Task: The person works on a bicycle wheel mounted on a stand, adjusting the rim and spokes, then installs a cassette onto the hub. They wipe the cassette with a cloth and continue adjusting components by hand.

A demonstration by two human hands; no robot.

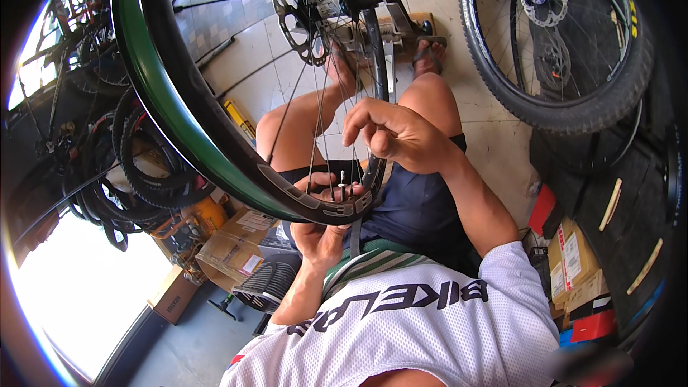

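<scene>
A bicycle wheel [140,79] with a deep dark rim, its side showing green, fills the upper left and centre, with a brake rotor [294,11] and hub in a metal stand [401,29]. My left hand [319,244] grips the bottom of the rim, fingers coming up among the spokes beside an upright valve stem [342,183]. My right hand [398,132] is raised at the rim's right side, near the spokes above the valve, its fingers loosely curved and apart, with nothing visible in them. Part of the left hand is hidden behind the rim.
A tyred wheel [487,86] leans at the upper right. Bikes and hanging tyres [143,172] crowd the left. Cardboard boxes [229,247] lie at the lower left, more boxes [573,258] at the right. My bare legs reach forward toward the stand's foot.
</scene>
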